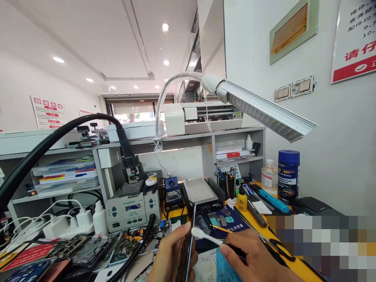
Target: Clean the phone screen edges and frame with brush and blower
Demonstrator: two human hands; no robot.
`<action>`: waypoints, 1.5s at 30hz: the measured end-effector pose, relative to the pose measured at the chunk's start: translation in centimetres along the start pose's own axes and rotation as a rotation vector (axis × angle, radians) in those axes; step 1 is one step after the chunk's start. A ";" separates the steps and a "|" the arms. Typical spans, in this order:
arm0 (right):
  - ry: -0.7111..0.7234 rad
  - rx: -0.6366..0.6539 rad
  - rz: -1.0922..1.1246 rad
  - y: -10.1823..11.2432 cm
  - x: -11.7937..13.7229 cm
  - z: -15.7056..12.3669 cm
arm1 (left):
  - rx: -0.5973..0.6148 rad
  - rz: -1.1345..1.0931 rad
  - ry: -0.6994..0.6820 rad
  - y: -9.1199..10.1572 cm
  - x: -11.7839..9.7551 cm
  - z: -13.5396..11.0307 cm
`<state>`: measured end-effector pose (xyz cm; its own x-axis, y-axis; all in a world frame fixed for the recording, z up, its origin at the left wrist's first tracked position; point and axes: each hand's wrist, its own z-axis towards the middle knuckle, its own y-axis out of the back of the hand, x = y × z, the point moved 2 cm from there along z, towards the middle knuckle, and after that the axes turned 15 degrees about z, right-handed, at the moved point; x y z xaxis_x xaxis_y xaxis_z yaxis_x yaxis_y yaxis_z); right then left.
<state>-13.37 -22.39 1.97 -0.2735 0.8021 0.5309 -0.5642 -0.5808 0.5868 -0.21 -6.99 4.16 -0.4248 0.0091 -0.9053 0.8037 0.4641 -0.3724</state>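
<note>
My left hand (174,250) is closed round a phone (191,243), held upright and seen nearly edge-on. In my right hand (251,252) is a brush (207,236) that looks like a toothbrush, with a white head and a dark handle. The brush head is at the phone's right side; whether it touches the phone I cannot tell. A thin golden stick (221,228) shows just above my right fingers; whether it is held is unclear. Below and between the hands lies a white and blue sheet (219,264).
On the left are opened phones and circuit boards (132,244), a black hose (145,239) and a soldering station (132,209). Behind my hands stands a flat heating plate (199,191). To the right are a yellow bottle (242,200) and a blue spray can (288,176). A lamp (264,109) hangs overhead.
</note>
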 end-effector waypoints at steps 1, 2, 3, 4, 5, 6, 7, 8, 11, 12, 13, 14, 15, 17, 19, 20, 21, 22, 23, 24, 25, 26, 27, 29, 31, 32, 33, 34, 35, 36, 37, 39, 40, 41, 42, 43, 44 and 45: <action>0.007 0.011 -0.006 0.0 0.0 0.0 | -0.006 0.000 0.004 0.1 0.1 0.0; 0.005 0.015 -0.013 0.0 0.0 0.0 | -0.011 0.001 0.004 0.1 0.1 0.1; -0.004 0.013 -0.021 0.1 0.0 0.0 | -0.016 0.003 0.001 0.1 0.2 0.1; -0.019 0.007 -0.027 0.2 0.0 0.1 | -0.018 0.005 -0.004 0.1 0.2 0.1; -0.035 0.000 -0.032 0.3 0.0 0.1 | -0.020 0.007 -0.011 0.2 0.2 0.2; -0.045 -0.002 -0.035 0.4 0.1 0.2 | -0.023 0.009 -0.017 0.2 0.3 0.2; -0.044 0.000 -0.035 0.4 0.1 0.2 | -0.026 0.010 -0.023 0.2 0.2 0.2; -0.037 0.008 -0.034 0.4 0.1 0.2 | -0.030 0.011 -0.028 0.1 0.2 0.1; -0.029 0.031 -0.010 0.3 0.0 0.1 | -0.042 0.014 -0.036 0.1 0.1 0.0; -0.037 0.033 0.002 0.3 0.0 0.1 | -0.044 0.015 -0.038 0.0 0.0 0.0; -0.052 0.028 0.011 0.4 0.0 0.1 | -0.046 0.016 -0.040 0.0 0.0 0.0; -0.067 0.020 0.017 0.4 0.0 0.2 | -0.047 0.018 -0.041 0.0 0.0 0.0; -0.079 0.010 0.020 0.5 0.0 0.3 | -0.048 0.019 -0.041 -0.1 0.1 0.1; -0.076 0.004 0.024 0.4 0.0 0.3 | -0.050 0.019 -0.038 -0.1 0.1 0.1; -0.048 0.022 0.032 0.1 0.0 0.1 | -0.054 0.017 -0.028 0.0 0.2 0.2; -0.016 0.033 0.036 -0.1 0.0 0.0 | -0.058 0.018 -0.021 0.1 0.2 0.2; 0.020 0.043 0.040 -0.3 0.0 -0.1 | -0.063 0.020 -0.016 0.2 0.2 0.2; 0.054 0.049 0.038 -0.5 0.0 -0.2 | -0.068 0.021 -0.013 0.2 0.2 0.2; 0.077 0.050 0.030 -0.6 0.0 -0.3 | -0.073 0.021 -0.012 0.3 0.2 0.2; 0.084 0.044 0.016 -0.6 0.0 -0.3 | -0.076 0.019 -0.014 0.3 0.2 0.2; 0.077 0.034 0.000 -0.5 0.1 -0.2 | -0.078 0.015 -0.016 0.4 0.2 0.3; 0.059 0.023 -0.016 -0.4 0.1 -0.2 | -0.077 0.009 -0.018 0.4 0.2 0.3; 0.046 0.012 -0.031 -0.3 0.1 -0.1 | -0.074 0.003 -0.018 0.4 0.2 0.3; 0.047 0.006 -0.038 -0.1 0.3 0.0 | -0.068 -0.004 -0.015 0.3 0.3 0.3; 0.079 0.021 -0.033 0.0 0.5 -0.1 | -0.068 -0.003 -0.014 0.3 0.3 0.4; 0.095 0.030 -0.030 0.0 0.5 -0.1 | -0.071 0.001 -0.014 0.3 0.3 0.4; 0.107 0.033 -0.028 0.0 0.5 -0.1 | -0.075 0.004 -0.011 0.3 0.4 0.4; 0.112 0.029 -0.028 0.0 0.5 -0.1 | -0.079 0.005 -0.007 0.4 0.4 0.5; 0.111 0.017 -0.030 0.0 0.4 -0.1 | -0.083 0.006 -0.001 0.4 0.4 0.6; 0.106 0.002 -0.034 0.0 0.3 -0.1 | -0.086 0.006 0.005 0.4 0.5 0.7; 0.104 -0.014 -0.037 0.1 0.2 -0.1 | -0.088 0.006 0.010 0.5 0.5 0.7; 0.119 -0.026 -0.038 0.0 0.1 -0.2 | -0.088 0.014 0.025 0.6 0.7 0.9; 0.137 -0.023 -0.035 0.0 0.0 -0.3 | -0.089 0.021 0.030 0.6 0.7 0.9; 0.155 -0.017 -0.032 0.0 0.1 -0.4 | -0.090 0.027 0.034 0.7 0.8 0.9; 0.171 -0.009 -0.030 -0.1 0.1 -0.5 | -0.090 0.033 0.036 0.8 0.8 1.0; 0.178 -0.004 -0.032 -0.1 0.1 -0.6 | -0.090 0.038 0.040 0.8 0.8 1.0; 0.179 -0.002 -0.035 0.0 0.1 -0.6 | -0.088 0.042 0.041 0.8 0.9 1.0; 0.174 -0.001 -0.040 0.0 0.1 -0.6 | -0.084 0.044 0.042 0.9 0.9 1.0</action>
<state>-13.91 -22.23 1.67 -0.3814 0.8364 0.3936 -0.5780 -0.5480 0.6047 0.56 -7.50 2.83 -0.4082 0.0676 -0.9104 0.7848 0.5354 -0.3121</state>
